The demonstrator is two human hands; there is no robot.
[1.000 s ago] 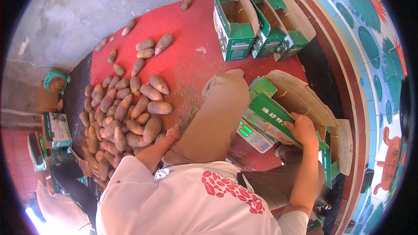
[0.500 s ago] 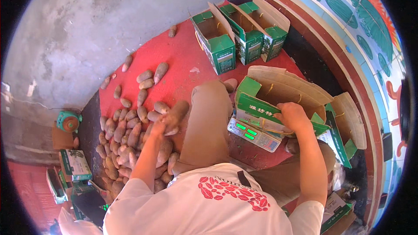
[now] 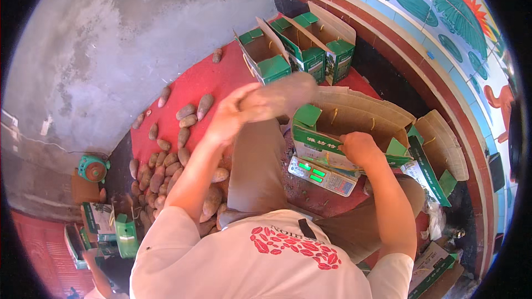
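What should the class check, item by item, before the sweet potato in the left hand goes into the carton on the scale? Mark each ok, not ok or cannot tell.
1. Left hand grips the sweet potato: ok.
2. Right hand steadies the carton: ok.
3. Carton flaps open: ok.
4. Carton sits on the scale: ok.
5. Scale display lit: ok; reading settled: cannot tell.
6. Room left inside carton: cannot tell.

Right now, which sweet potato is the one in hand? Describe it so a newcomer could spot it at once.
Start at the red mat strewn with sweet potatoes. Above the person's knee, the left hand lifts one sweet potato towards the open green-and-brown carton that the right hand steadies on the scale. It alone is off the mat, blurred in the air.
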